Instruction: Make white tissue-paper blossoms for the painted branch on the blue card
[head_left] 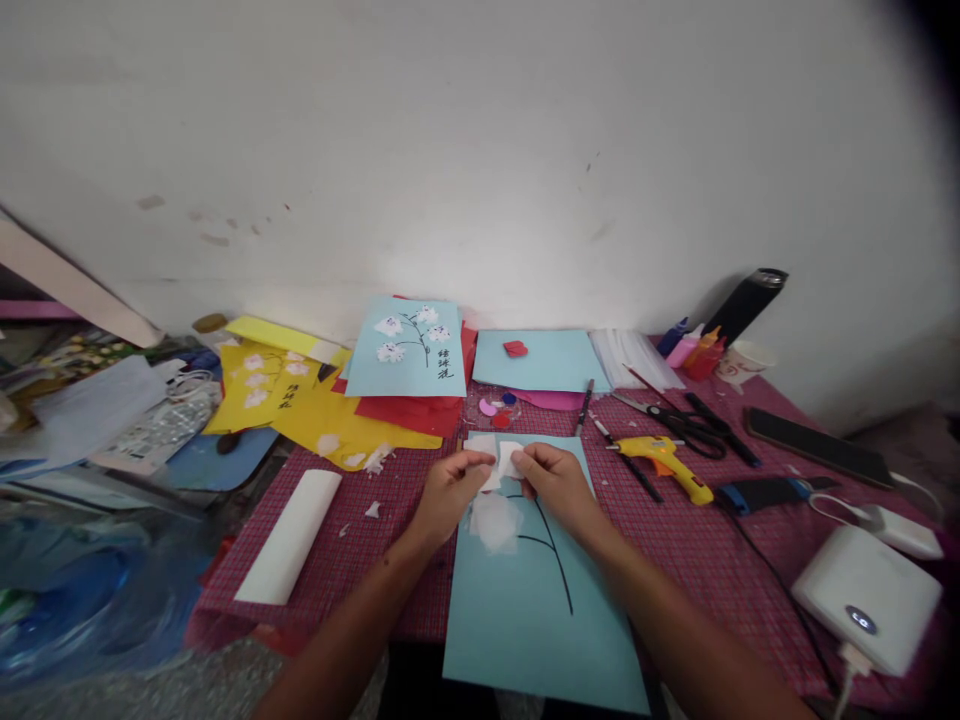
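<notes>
A small white paper piece [509, 458] is pinched between my two hands, above the top of a light blue sheet [517, 620]. My left hand [456, 486] has thumb and forefinger closed at its left side. On its right side, my right hand [553, 480] pinches the paper. The blue sheet carries black drawn branch lines [556, 550] and a rounded white tissue patch [496, 522] just below my left fingers. More white paper [480, 452] lies at the sheet's top edge, partly behind my fingers.
A blue card with white flowers [397, 375] stands at the back. Yellow paper [337, 420] and a rolled white sheet [291, 535] lie left. On the right are a yellow glue gun [667, 465], scissors [686, 428], paint bottles [701, 352], a black flask [750, 305] and a white power bank [866, 600].
</notes>
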